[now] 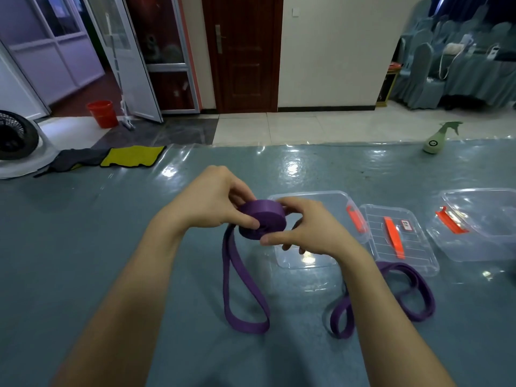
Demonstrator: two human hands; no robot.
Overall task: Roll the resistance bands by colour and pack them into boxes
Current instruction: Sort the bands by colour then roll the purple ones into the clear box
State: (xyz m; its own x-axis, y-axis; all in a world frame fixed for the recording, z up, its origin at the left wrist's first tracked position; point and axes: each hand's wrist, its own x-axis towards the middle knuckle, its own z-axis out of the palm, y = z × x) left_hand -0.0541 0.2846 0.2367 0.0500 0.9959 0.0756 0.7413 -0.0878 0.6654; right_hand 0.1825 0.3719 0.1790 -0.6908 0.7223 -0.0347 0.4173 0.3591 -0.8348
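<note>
Yellow cloth (132,156) is laid at the far left edge of the film-covered blue-grey counter (83,247), beside a dark cloth (78,160). Toward the centre, the left hand (215,199) is held above the counter. Its fingers (238,191) are curled round the far side of the purple band roll (262,212), and its thumb is pressed on the roll's near face close to the core. The unrolled tail (247,326) of the same band hangs from the roll's left side and lies as a loop on the counter. The roll's right side is pinched by the right hand (307,227), with the thumb at the near edge and the fingers curled beneath. Behind that hand an open clear box (321,193) stands on the counter. Just right of it lies a ribbed clear piece (413,255) with an orange clip; whether it is a box or a lid cannot be told. A second purple band (396,266) lies unrolled in front of it, partly hidden by the right forearm. A further clear box (474,247) stands at the right edge.
</note>
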